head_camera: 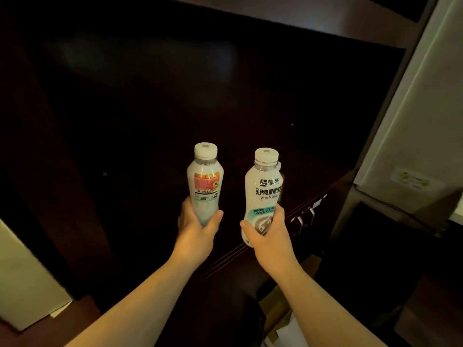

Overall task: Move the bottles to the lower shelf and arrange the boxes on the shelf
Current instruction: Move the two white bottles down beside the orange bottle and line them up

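Bottles, two, both off any shelf and in the air before a dark wooden cabinet. Left hand held the bottle with the red label; fingers clamped round its lower body. Right hand held the bottle with the dark printed lettering; fingers wrapped and closed on its base. Both bottles upright, white caps on, near each other but not touching.

Cabinet interior very dim; could not make out the shelf surface or its front edge with any certainty. Metal handles showed just right of the right-hand bottle. Pale appliance stood at far right. Cardboard boxes lay low, under the right forearm.

Judgement: carrying step, placement not yet done. To do it well, keep both bottles vertical, lower one at a time, feel for the shelf before letting go, and seat each base flat with a gap between them. Low grips leave the tops free to tip, so release slowly.
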`<control>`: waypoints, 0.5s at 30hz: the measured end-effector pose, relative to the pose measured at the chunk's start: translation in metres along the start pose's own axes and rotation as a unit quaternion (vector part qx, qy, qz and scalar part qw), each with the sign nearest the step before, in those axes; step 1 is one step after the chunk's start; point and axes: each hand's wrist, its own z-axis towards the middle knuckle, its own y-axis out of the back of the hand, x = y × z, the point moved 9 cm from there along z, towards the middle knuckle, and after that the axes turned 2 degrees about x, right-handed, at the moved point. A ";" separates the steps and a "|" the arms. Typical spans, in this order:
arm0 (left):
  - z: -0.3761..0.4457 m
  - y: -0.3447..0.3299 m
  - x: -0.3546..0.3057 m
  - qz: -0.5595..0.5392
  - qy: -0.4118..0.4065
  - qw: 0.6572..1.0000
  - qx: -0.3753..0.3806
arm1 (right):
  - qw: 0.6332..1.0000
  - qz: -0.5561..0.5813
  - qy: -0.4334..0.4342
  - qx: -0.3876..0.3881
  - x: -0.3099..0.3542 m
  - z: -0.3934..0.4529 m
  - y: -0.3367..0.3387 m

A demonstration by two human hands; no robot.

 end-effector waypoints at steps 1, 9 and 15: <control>0.006 -0.006 0.007 -0.006 0.011 1.000 -0.008 | 1.000 -0.001 -0.002 0.007 -0.008 0.009 -0.002; 0.025 -0.044 0.057 0.013 0.080 0.994 -0.077 | 0.996 0.017 -0.004 0.090 -0.073 0.070 -0.018; 0.029 -0.063 0.086 0.028 0.091 0.990 -0.102 | 0.990 0.026 0.003 0.138 -0.115 0.104 -0.028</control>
